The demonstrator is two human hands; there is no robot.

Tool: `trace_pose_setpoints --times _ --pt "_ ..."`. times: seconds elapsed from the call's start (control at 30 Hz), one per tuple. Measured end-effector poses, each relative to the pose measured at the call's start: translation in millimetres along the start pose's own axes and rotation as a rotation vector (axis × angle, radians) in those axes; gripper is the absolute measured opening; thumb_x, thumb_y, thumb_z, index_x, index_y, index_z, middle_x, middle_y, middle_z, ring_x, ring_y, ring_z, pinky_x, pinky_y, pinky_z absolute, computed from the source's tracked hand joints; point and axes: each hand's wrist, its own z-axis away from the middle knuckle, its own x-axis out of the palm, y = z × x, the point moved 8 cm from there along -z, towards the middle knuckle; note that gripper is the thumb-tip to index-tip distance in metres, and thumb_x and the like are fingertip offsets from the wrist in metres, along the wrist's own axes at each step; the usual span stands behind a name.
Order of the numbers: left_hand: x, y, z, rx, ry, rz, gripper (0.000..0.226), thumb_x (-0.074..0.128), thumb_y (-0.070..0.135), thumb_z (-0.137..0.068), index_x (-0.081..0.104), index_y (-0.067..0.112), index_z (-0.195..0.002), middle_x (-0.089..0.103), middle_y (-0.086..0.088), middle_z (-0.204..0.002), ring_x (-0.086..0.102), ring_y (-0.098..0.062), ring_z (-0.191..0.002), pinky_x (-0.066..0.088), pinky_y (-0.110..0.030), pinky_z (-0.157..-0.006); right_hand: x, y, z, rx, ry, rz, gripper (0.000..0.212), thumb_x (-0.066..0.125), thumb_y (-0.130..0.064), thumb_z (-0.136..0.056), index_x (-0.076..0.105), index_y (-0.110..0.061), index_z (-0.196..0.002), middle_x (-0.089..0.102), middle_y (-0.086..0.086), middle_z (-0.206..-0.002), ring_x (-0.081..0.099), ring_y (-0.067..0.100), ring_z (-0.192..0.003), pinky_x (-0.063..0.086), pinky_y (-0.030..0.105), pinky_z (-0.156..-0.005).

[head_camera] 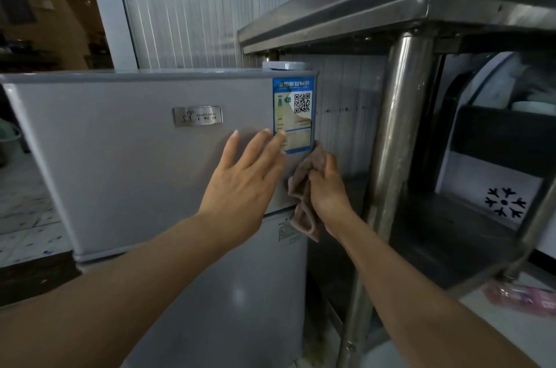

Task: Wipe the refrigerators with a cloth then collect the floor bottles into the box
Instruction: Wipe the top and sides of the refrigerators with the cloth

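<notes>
The left hand (240, 184) lay flat with straight, spread fingers pressed on the upper door of the grey refrigerator (120, 157), fingertips just reaching the blue energy label (293, 114). The right hand (326, 190) gripped a bunched brown cloth (304, 205) with curled fingers against the door's right edge, beside the leg of a steel table (397, 114). No bottles or box were in view

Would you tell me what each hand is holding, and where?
The right hand grips the brown cloth around its bunched middle; the left hand holds nothing.
</notes>
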Motion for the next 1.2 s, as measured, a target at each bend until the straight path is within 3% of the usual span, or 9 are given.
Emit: trace_pose_setpoints --times 0.1,0.33,0.43,0.57,0.67,0.8,0.93,1.1,1.2 --pt "9.2 8.4 16.1 0.037 -0.053 -0.025 0.071 0.057 0.022 -0.077 0.031 0.013 -0.143 0.011 -0.01 -0.157 0.007 -0.03 -0.144 -0.004 -0.055 -0.112 0.3 20.1 10.8 0.016 0.027 0.03 0.042 0.033 -0.006 -0.099 0.035 -0.028 -0.135 0.061 0.004 -0.104 0.061 0.008 -0.088 0.053 0.024 -0.074" --pt "39.8 29.6 42.1 0.138 -0.182 -0.016 0.066 0.045 0.021 -0.086 0.02 0.01 -0.146 -0.01 -0.012 -0.156 -0.012 -0.031 -0.142 -0.03 -0.053 -0.098 -2.5 25.5 22.2 -0.036 0.057 0.338 0.036 0.037 -0.013 -0.099 0.037 -0.024 -0.134 0.05 0.004 -0.13 0.051 0.005 -0.101 0.043 0.014 -0.083" --pt "43.1 32.8 49.4 0.156 -0.183 0.009 0.062 0.047 0.02 -0.084 0.029 0.01 -0.142 -0.005 -0.012 -0.155 -0.009 -0.032 -0.141 -0.03 -0.053 -0.099 -3.5 21.6 24.4 -0.058 0.075 0.518 0.042 0.042 -0.009 -0.095 0.035 -0.013 -0.136 0.044 0.01 -0.133 0.049 0.021 -0.117 0.042 0.034 -0.1" --pt "38.4 32.9 57.1 0.183 -0.206 0.056 0.053 0.058 0.02 -0.075 0.05 0.011 -0.127 0.021 -0.013 -0.152 0.013 -0.033 -0.14 -0.007 -0.056 -0.111 -5.9 21.2 32.9 0.024 0.062 0.715 0.036 0.048 -0.006 -0.092 0.04 -0.009 -0.126 0.046 0.017 -0.127 0.053 0.03 -0.111 0.048 0.046 -0.095" --pt "31.1 28.5 58.1 0.21 -0.261 0.091 0.058 0.067 0.024 -0.067 0.055 0.014 -0.122 0.04 -0.011 -0.144 0.032 -0.031 -0.135 0.016 -0.055 -0.112 -8.6 9.2 37.2 0.05 0.066 0.753 0.035 0.051 -0.007 -0.091 0.044 -0.007 -0.125 0.05 0.019 -0.125 0.054 0.033 -0.111 0.046 0.035 -0.09" --pt "15.7 18.2 52.4 0.248 -0.353 0.187 0.059 0.061 0.024 -0.075 0.045 0.013 -0.131 0.037 -0.012 -0.145 0.028 -0.031 -0.136 0.016 -0.05 -0.113 -27.6 -10.3 46.0 0.262 0.14 0.657 0.034 0.062 -0.005 -0.084 0.054 -0.002 -0.117 0.061 0.019 -0.116 0.059 0.033 -0.106 0.044 0.031 -0.079" --pt "-18.1 -1.2 39.6 0.304 -0.4 0.219 0.06 0.067 0.029 -0.07 0.052 0.014 -0.127 0.048 -0.012 -0.136 0.042 -0.029 -0.128 0.031 -0.042 -0.109 -34.4 -41.7 64.8 0.3 0.07 0.676 0.027 0.061 0.004 -0.08 0.057 0.004 -0.107 0.064 0.018 -0.097 0.061 0.029 -0.083 0.033 0.006 -0.062" --pt "-49.6 -29.0 29.5 0.307 -0.546 0.329 0.055 0.049 0.015 -0.081 0.032 0.009 -0.133 0.037 -0.013 -0.135 0.028 -0.031 -0.129 0.019 -0.045 -0.109 -29.9 -90.1 79.0 0.343 -0.07 0.689 0.052 0.056 0.005 -0.082 0.049 -0.009 -0.132 0.062 0.016 -0.11 0.059 0.031 -0.1 0.027 0.006 -0.066" --pt "-77.0 -56.3 24.6 0.274 -0.645 0.385 0.056 0.05 0.013 -0.08 0.032 0.013 -0.134 0.038 -0.009 -0.134 0.029 -0.029 -0.127 0.021 -0.043 -0.106 -25.8 -129.5 80.5 0.371 -0.145 0.72 0.055 0.059 0.003 -0.081 0.049 -0.013 -0.133 0.061 0.015 -0.117 0.059 0.024 -0.087 0.031 0.003 -0.063"
